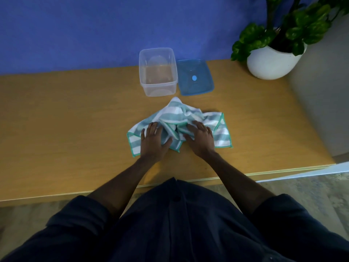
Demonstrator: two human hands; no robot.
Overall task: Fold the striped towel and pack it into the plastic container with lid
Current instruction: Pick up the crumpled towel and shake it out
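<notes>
So nothing is folded yet: the towel [190,120] lies crumpled on the table [75,120], near the empty container [158,72] and its lid [195,77] lying beside it. The left hand [154,141] and right hand [201,139] rest on it, fingers spread, gripping nothing.

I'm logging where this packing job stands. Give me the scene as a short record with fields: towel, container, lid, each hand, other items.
towel: striped towel lies crumpled and unfolded on the table, in front of the container
container: clear plastic container stands open and empty near the wall
lid: blue lid lies flat on the table, right of the container
left hand: left hand rests on the towel, fingers spread
right hand: right hand rests on the towel, fingers loosely bent
other items: potted plant at the table's far right
</notes>
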